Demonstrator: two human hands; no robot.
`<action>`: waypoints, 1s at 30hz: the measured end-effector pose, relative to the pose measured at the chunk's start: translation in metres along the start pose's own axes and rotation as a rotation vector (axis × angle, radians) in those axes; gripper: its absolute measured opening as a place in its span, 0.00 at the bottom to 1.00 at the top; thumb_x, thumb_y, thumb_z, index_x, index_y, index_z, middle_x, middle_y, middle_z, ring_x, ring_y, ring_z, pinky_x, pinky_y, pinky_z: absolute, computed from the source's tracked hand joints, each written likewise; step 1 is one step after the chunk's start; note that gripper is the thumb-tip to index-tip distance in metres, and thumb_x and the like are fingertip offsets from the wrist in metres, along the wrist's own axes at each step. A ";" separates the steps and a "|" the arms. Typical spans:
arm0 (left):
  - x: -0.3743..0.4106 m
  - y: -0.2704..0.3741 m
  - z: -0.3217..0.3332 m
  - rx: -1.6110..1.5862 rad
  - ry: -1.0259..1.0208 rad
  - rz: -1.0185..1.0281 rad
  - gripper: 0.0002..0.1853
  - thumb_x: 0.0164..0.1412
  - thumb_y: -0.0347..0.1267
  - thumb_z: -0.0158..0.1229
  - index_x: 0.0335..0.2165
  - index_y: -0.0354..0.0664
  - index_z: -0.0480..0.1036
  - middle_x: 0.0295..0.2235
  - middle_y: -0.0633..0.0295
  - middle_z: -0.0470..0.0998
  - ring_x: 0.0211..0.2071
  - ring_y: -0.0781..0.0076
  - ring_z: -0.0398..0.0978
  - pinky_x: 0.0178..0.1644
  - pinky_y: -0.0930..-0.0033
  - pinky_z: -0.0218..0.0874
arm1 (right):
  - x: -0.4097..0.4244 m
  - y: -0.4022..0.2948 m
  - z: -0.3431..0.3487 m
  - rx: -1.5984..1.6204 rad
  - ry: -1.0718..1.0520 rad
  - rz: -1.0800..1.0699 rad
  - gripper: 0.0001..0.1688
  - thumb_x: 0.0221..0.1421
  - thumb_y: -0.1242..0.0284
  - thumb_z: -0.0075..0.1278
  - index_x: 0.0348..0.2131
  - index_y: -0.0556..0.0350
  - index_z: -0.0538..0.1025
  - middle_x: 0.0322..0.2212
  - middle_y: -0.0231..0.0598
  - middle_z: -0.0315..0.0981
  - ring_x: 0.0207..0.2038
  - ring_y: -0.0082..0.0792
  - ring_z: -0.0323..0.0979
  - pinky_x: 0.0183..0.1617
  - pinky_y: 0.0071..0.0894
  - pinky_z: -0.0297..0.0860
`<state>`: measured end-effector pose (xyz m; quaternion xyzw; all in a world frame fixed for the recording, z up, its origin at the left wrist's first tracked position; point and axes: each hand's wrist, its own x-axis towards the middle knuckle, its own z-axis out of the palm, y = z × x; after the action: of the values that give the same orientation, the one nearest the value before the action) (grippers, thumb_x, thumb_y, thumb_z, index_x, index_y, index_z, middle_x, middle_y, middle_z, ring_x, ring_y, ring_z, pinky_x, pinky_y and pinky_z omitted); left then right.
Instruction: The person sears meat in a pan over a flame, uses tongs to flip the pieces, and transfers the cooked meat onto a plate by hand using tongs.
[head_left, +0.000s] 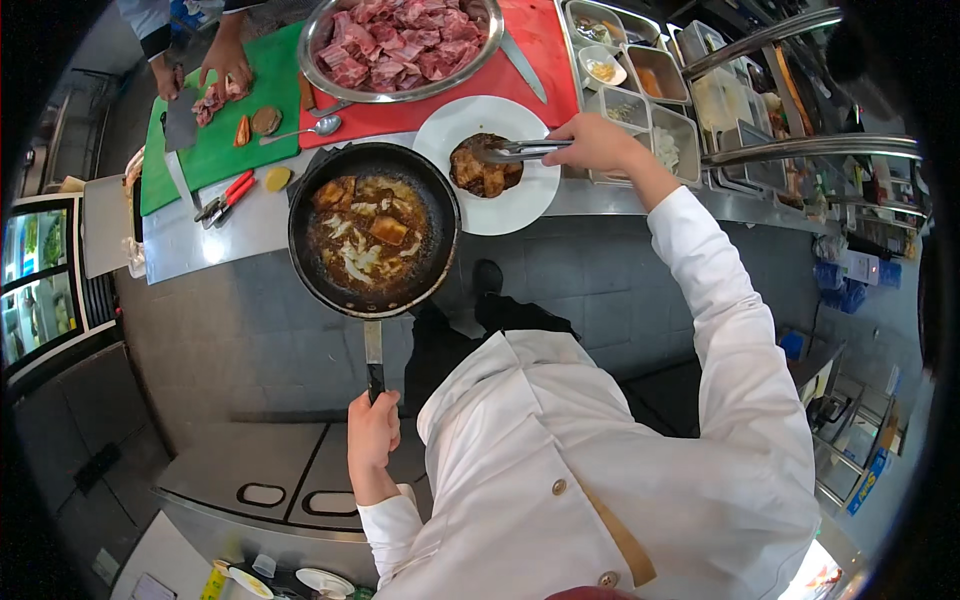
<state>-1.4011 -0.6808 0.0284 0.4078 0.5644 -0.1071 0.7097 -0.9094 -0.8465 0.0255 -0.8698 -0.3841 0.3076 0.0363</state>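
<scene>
My left hand (375, 435) grips the handle (374, 371) of a black frying pan (441, 202), held level off the counter's front edge. Inside the pan lie browned chunks of food (389, 230), pale strips (362, 259) and a brown oily sauce. My right hand (596, 150) is closed around metal tongs (532, 149). Their tips rest on brown, glazed pieces of food (476, 166) in the middle of a round white plate (491, 217). Whether the tips pinch a piece cannot be made out. The plate stands just right of the pan and overlaps the counter edge.
A steel bowl (303, 52) of raw meat chunks stands behind on a red cutting board (390, 118), beside a knife (525, 67). At left, another person's hands (225, 64) handle meat and a cleaver (180, 124) on a green board (217, 169). Ingredient containers (660, 71) sit right.
</scene>
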 end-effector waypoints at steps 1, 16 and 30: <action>-0.001 0.000 0.000 0.005 0.001 0.000 0.11 0.61 0.29 0.55 0.22 0.43 0.64 0.11 0.73 0.58 0.08 0.84 0.52 0.10 0.74 0.43 | 0.002 0.000 -0.001 0.146 -0.044 0.027 0.24 0.53 0.56 0.63 0.45 0.50 0.83 0.25 0.37 0.78 0.26 0.31 0.73 0.32 0.33 0.66; 0.002 -0.001 -0.005 -0.012 0.046 -0.012 0.11 0.60 0.29 0.55 0.23 0.45 0.64 0.11 0.75 0.58 0.08 0.85 0.52 0.10 0.74 0.42 | -0.017 0.023 0.068 0.791 -0.316 0.518 0.25 0.50 0.50 0.67 0.29 0.53 0.80 0.21 0.25 0.68 0.15 0.16 0.51 0.18 0.23 0.46; 0.002 0.000 -0.012 -0.040 0.019 -0.024 0.08 0.60 0.29 0.56 0.25 0.43 0.67 0.12 0.74 0.58 0.08 0.85 0.52 0.10 0.75 0.42 | -0.024 0.018 0.070 0.652 -0.215 0.431 0.24 0.51 0.52 0.65 0.35 0.54 0.85 0.17 0.26 0.68 0.16 0.21 0.57 0.20 0.26 0.53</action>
<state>-1.4092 -0.6721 0.0264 0.3879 0.5779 -0.1005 0.7110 -0.9498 -0.8881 -0.0242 -0.8360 -0.0768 0.5033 0.2046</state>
